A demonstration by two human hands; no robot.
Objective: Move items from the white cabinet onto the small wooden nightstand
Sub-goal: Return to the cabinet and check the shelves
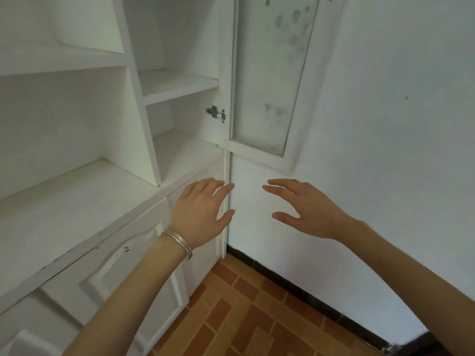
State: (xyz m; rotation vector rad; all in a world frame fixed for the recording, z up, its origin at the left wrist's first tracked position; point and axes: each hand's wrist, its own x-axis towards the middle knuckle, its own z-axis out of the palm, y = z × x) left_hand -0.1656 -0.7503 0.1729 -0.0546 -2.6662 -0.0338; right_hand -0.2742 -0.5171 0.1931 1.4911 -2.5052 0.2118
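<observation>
The white cabinet [144, 104] fills the left half of the view, and the shelves I can see hold nothing. Its glass-panelled door [267, 80] stands swung open against the wall. My left hand [203, 214], with a silver bangle on the wrist, hovers in front of the cabinet's right edge with fingers spread and holds nothing. My right hand [308, 209] floats before the white wall, fingers straight and apart, also holding nothing. No nightstand is in view.
Lower cabinet doors [120, 273] with raised panels sit under the counter ledge. A white wall [385, 124] with a dark baseboard [303, 286] runs to the right. Orange-brown floor tiles [244, 317] lie below.
</observation>
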